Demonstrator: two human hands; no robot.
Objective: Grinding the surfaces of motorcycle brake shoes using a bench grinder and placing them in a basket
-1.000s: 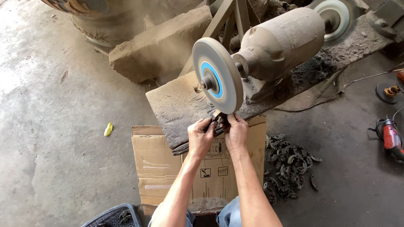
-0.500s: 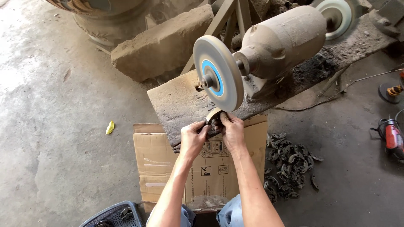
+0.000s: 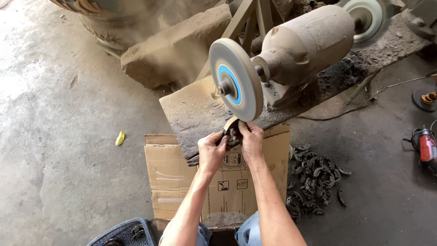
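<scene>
You are standing on a grey concrete floor (image 3: 59,150) that is dusty and stained, with bright light on the upper left part. A flat cardboard box (image 3: 170,182) lies on the floor, and a small yellow scrap (image 3: 120,137) lies to its left. A big dusty stone block (image 3: 177,48) sits farther back, and a red power tool (image 3: 425,146) lies at the right edge.

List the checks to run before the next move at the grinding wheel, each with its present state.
1. Both hands on the part: left hand and right hand grip the metal part: ok.
2. Part at the wheel: at its lower edge; contact: cannot tell.
3. Fingers away from the wheel: very close: not ok.
4. Gloves: bare hands: not ok.
5. Wheel spinning: cannot tell.
6. Floor underfoot: pile of parts lies at the right: not ok.
</scene>
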